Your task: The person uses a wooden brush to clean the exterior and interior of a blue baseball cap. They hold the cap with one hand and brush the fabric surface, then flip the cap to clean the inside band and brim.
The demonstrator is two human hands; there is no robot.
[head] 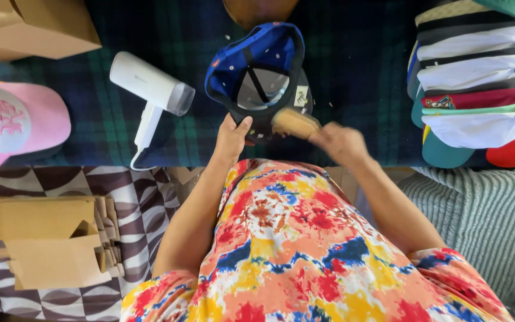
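A blue baseball cap (261, 56) with a dark brim lies upside down on the dark plaid cloth (353, 77) in front of me. My left hand (232, 136) grips the near edge of the cap's brim. My right hand (341, 142) holds a small tan wooden brush (295, 123) against the brim, just right of my left hand. The right hand and brush are blurred.
A white hand-held steamer (150, 89) lies left of the cap. A pink and white cap (13, 122) sits at far left, cardboard boxes (37, 24) at top left. A stack of several caps (478, 83) fills the right side. Folded cardboard (52, 241) lies on the patterned floor.
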